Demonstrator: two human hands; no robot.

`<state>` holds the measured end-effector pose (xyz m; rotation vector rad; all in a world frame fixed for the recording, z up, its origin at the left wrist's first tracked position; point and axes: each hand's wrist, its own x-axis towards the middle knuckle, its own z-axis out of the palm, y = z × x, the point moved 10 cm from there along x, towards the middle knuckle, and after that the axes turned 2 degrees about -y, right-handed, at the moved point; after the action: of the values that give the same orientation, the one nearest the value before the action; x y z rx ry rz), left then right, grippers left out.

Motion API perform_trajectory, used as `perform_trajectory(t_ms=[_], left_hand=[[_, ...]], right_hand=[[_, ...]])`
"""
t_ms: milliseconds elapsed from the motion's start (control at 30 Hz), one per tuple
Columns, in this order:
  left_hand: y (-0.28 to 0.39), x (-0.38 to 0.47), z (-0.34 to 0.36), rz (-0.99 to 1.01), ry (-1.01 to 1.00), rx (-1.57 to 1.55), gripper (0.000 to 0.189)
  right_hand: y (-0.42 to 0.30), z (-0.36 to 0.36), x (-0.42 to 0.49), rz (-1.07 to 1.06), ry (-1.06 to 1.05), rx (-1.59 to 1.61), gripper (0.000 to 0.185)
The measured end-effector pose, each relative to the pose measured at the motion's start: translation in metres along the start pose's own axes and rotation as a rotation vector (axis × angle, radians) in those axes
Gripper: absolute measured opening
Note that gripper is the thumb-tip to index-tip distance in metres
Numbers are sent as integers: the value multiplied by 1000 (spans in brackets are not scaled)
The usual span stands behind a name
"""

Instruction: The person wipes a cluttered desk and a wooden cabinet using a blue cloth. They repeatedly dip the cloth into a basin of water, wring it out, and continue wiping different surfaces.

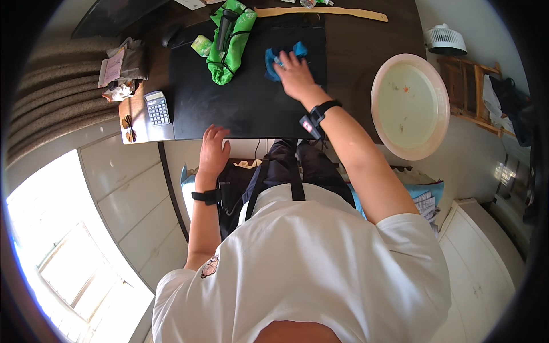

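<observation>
My right hand lies over a crumpled blue cloth on the black desk mat. Its fingers are spread across the cloth, and the palm hides part of it. At the mat's front edge is my left hand, holding nothing, fingers apart and tips over the mat. Whether those tips touch the mat is hard to tell. Beyond it, a bright green drawstring bag lies on the mat with a dark grey handheld device on top. A green-and-white packet sits against the bag's left side.
A pale pink basin of water with small bits in it stands at the right. A calculator and sunglasses lie at the left desk end. A wooden strip crosses the back; a white fan is beyond the right edge.
</observation>
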<state>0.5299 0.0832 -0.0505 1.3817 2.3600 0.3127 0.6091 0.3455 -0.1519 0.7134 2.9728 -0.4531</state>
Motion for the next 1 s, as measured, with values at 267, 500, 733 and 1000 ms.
perform_trajectory(t_ms=[267, 500, 733, 1000], left_hand=[[-88, -125, 6, -338, -240, -78, 31], [-142, -138, 1, -433, -175, -172, 31], [-145, -95, 12, -281, -229, -254, 33], [-188, -100, 10, -262, -205, -198, 33]], right_hand=[[85, -20, -70, 296, 143, -45, 46], [56, -7, -99, 523, 81, -33, 59], [-88, 49, -137, -48, -60, 10, 57], [124, 25, -267, 778, -28, -10, 46]])
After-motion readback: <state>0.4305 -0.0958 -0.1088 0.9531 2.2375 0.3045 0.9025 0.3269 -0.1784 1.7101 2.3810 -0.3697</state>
